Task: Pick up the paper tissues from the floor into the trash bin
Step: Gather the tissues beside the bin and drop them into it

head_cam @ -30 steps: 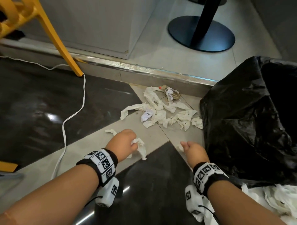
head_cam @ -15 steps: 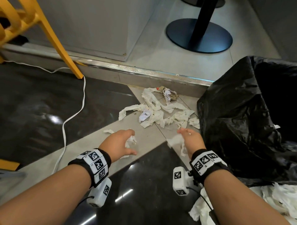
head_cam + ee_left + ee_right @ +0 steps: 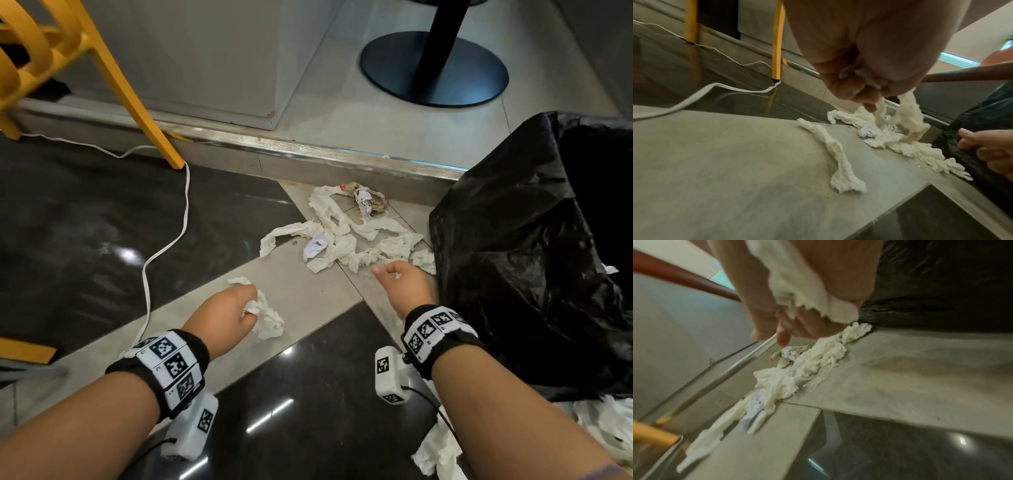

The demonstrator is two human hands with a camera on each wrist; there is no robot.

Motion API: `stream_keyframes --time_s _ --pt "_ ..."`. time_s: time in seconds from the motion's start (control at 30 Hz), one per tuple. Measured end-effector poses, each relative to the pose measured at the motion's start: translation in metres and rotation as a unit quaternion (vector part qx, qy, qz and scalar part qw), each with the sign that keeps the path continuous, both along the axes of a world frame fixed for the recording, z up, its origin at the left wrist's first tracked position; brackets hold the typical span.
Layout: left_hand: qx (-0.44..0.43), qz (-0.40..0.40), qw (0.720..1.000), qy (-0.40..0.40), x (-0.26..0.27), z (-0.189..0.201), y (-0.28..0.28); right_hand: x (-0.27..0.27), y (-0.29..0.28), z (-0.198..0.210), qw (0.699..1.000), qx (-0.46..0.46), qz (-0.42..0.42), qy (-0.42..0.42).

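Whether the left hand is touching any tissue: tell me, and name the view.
Touching. In the left wrist view, the left hand pinches a tissue in its curled fingers, and the strands hang down from the grip.

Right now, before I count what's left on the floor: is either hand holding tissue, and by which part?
Left hand pinches a tissue strip by its top. Right hand holds a tissue in its palm.
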State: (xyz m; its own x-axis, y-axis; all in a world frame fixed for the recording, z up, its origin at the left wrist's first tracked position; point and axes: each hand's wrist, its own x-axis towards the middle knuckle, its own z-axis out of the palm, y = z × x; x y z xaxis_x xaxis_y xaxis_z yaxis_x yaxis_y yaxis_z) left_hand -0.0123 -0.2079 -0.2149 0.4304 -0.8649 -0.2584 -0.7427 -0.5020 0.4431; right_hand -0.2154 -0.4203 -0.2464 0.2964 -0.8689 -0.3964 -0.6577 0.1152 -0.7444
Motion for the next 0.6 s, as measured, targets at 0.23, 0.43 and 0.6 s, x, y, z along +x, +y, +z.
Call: stream_keyframes --time_s 0.23,0.43,0.6 --pt "-0.008 0.060 0.998 0.020 0.013 0.028 0.053 0.069 0.033 -0.010 0.889 -0.158 0.405 0.146" --pt "0.022 0.080 0.996 -0.015 0.017 0.032 0.100 0.119 0.116 -0.043 0.777 -0.127 0.589 0.181" --pt "0.099 0.095 0.990 -0.042 0.021 0.041 0.100 0.110 0.090 -0.020 0.856 -0.094 0.474 0.184"
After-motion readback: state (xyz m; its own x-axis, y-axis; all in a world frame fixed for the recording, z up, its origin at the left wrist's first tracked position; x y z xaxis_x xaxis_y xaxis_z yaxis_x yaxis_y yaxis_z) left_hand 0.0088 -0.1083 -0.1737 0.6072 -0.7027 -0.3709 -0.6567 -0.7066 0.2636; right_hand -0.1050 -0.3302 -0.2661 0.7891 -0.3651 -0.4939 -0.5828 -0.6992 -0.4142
